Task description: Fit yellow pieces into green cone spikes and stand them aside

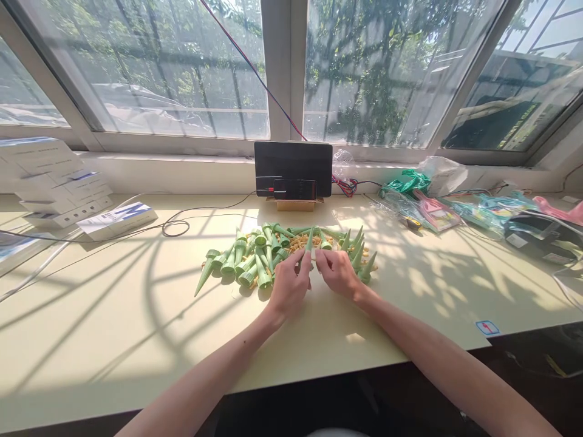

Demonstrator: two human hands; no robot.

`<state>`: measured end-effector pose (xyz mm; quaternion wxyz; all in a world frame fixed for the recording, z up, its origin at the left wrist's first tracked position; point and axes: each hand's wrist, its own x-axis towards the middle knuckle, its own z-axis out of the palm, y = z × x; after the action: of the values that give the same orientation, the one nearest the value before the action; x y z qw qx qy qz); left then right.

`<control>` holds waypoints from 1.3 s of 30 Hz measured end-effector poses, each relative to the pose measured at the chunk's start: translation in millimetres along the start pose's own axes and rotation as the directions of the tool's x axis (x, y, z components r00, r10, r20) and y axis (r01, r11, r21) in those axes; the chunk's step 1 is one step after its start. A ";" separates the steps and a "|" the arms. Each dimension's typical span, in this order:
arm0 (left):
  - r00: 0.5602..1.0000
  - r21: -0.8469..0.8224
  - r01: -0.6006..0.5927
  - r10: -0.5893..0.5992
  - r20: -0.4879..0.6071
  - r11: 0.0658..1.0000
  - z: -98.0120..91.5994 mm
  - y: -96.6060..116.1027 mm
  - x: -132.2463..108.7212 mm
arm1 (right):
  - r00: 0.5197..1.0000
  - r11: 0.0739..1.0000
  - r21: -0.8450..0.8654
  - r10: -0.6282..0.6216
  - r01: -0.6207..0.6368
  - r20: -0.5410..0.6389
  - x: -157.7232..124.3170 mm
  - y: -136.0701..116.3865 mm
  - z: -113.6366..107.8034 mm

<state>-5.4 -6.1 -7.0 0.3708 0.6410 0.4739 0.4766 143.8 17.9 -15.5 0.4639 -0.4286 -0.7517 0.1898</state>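
My left hand (291,282) is closed round a green plastic cone (309,240), held with its tip upward. Close beside it, my right hand (337,271) is pinched at the cone's lower side; what its fingers hold, if anything, is too small and hidden to name. Left of my hands lies a heap of loose green cones (240,250), hollow ends showing on several. Small tan pieces (298,243) are spread behind my left hand. Several more green cones (357,246) stand tip-up just beyond my right hand.
A dark tablet (294,161) stands by the window with a phone (295,189) before it. White boxes (59,182) are stacked at left, near a black cable (175,227). Plastic bags (437,209) and a black bundle (542,235) lie at right. The table edge (355,370) is near me.
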 end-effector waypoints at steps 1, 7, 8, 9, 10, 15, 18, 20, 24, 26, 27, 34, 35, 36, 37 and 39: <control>1.000 0.006 0.004 -0.004 0.001 1.000 -0.3 -0.5 0.0 | 1.000 0.999 -0.021 -0.031 0.031 0.000 -0.3 -0.5 0.1; 1.000 0.019 -0.006 0.006 0.010 1.000 -1.5 -2.4 0.3 | 0.999 0.999 -0.020 -0.041 0.041 0.009 0.0 -4.6 0.2; 1.000 0.021 -0.008 0.008 0.010 1.000 -1.6 -2.6 0.4 | 1.000 1.000 -0.003 -0.020 0.020 0.008 0.1 -5.2 0.4; 1.000 0.021 -0.011 0.010 0.010 1.000 -1.7 -2.8 0.6 | 1.000 1.000 0.018 0.007 -0.007 0.009 0.2 -5.7 0.7; 1.000 0.020 -0.012 0.012 0.010 1.000 -1.8 -3.2 0.7 | 0.999 0.998 0.046 0.041 -0.042 0.017 0.2 -6.0 1.1; 0.999 0.001 -0.045 0.045 0.008 0.999 -2.3 -6.4 0.5 | 0.951 0.889 0.339 0.272 -0.307 0.148 0.3 -3.9 5.4; 0.996 0.000 -0.085 0.085 -0.011 0.996 -2.0 -8.0 0.2 | 0.893 0.705 0.549 0.339 -0.449 0.295 0.8 -2.6 7.0; 0.993 0.008 -0.113 0.113 -0.033 0.994 -1.7 -8.3 0.1 | 0.856 0.611 0.599 0.360 -0.517 0.371 1.1 -2.6 6.6; 0.990 0.060 -0.133 0.135 -0.039 0.989 -0.9 -6.9 -0.2 | 0.814 0.535 0.613 0.400 -0.581 0.422 1.3 -4.1 4.8; 0.989 0.100 -0.141 0.145 -0.036 0.985 -0.2 -5.9 -0.4 | 0.809 0.515 0.626 0.420 -0.586 0.411 1.4 -4.1 4.2; 0.988 0.116 -0.146 0.151 -0.032 0.982 0.1 -5.5 -0.5 | 0.808 0.508 0.632 0.431 -0.586 0.402 1.5 -3.8 4.2; 0.988 0.150 -0.151 0.146 0.041 0.977 0.3 -5.6 -1.1 | 0.835 0.562 0.622 0.431 -0.545 0.343 0.2 3.4 5.4; 0.989 0.146 -0.148 0.143 0.046 0.978 0.1 -5.1 -1.2 | 0.845 0.589 0.609 0.421 -0.531 0.330 -0.2 4.4 5.6; 0.989 0.140 -0.144 0.138 0.051 0.980 0.0 -4.4 -1.3 | 0.860 0.623 0.595 0.407 -0.508 0.308 -0.5 5.1 5.8; 0.990 0.134 -0.138 0.131 0.057 0.981 0.0 -3.6 -1.5 | 0.878 0.666 0.574 0.390 -0.477 0.277 -0.9 5.8 5.8; 0.992 0.119 -0.116 0.109 0.062 0.986 0.2 -1.7 -1.9 | 0.915 0.771 0.495 0.351 -0.402 0.196 -1.5 6.3 5.5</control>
<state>-5.8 -7.4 -9.1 0.3162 0.7012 0.4549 0.4488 142.4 20.8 -23.3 0.4803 -0.4181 -0.5902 0.4962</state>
